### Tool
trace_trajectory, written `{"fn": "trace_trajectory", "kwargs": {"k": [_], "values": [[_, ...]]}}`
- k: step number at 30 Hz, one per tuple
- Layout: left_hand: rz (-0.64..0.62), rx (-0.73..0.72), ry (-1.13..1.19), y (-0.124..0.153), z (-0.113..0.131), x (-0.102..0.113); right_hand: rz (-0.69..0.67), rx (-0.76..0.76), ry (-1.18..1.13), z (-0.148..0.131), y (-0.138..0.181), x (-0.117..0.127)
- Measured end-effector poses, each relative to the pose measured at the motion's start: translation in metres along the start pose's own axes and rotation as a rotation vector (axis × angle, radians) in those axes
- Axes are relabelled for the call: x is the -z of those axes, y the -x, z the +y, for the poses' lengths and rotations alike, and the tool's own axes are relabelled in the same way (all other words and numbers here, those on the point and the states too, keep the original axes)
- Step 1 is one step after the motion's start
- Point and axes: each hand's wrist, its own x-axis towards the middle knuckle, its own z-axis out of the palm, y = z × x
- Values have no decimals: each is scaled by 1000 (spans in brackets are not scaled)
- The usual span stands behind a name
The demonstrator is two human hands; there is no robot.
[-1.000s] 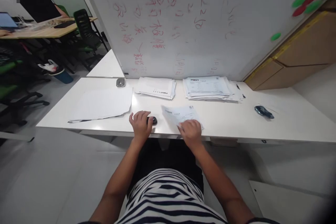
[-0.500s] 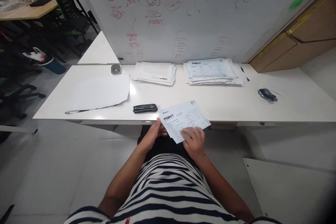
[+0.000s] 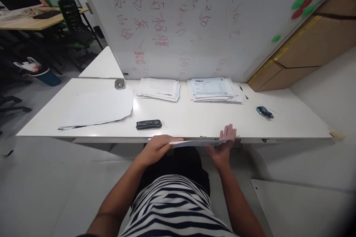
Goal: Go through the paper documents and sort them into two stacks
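I hold a thin set of printed sheets (image 3: 200, 143) level and edge-on at the front edge of the white table (image 3: 292, 126). My left hand (image 3: 155, 149) pinches the sheets' left end. My right hand (image 3: 224, 147) supports the right end from below, its fingers sticking up behind the paper. A black stapler (image 3: 148, 124) lies on the table just beyond my left hand, untouched.
Two stacks of printed forms (image 3: 213, 89) (image 3: 158, 89) lie at the back by a whiteboard (image 3: 194, 18) with red writing. Blank sheets (image 3: 97, 109) lie at the left, a small metal object (image 3: 119, 84) behind them, a dark clip-like tool (image 3: 264, 112) at the right. Office chairs and a desk stand far left.
My left hand left the stapler and took the sheets' left end. Both hands lifted the sheets off the table, then turned them flat and edge-on at the table's front edge.
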Motion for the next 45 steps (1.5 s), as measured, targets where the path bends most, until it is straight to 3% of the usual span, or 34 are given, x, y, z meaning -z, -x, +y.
{"fn": "trace_trajectory", "kwargs": {"k": [2, 5, 8, 11, 15, 20, 25, 29, 32, 35, 37, 41, 45], "values": [[85, -130, 3, -14, 8, 13, -27, -11, -117, -9, -29, 6], [392, -174, 4, -36, 5, 15, 36, -136, -245, -17, -57, 2], [664, -37, 22, -49, -12, -6, 113, -303, -328, -11, -63, -20], [766, 126, 87, -46, -31, -37, 85, -430, -428, -1, -57, -43], [777, 240, 155, -30, -47, -60, 39, -456, -519, 2, -46, -59], [721, 247, 154, -24, -54, -52, 17, -529, -441, 1, -34, -63], [641, 233, 137, -24, -61, -49, 15, -503, -364, 6, -28, -62], [581, 235, 139, -23, -64, -56, -30, -503, -343, 9, -23, -53], [525, 208, 174, -19, -54, -57, -27, -493, -139, 8, -17, -39], [543, 167, 213, -12, -41, -44, -16, -476, 47, 8, -12, -20], [603, 125, 103, -8, -38, -27, -63, -518, -4, 11, -9, -9], [718, 141, -476, -7, -58, 10, -96, -675, -245, 23, 3, -1], [644, 241, -707, -15, -92, 24, -59, -794, -418, 28, 18, -8]]}}
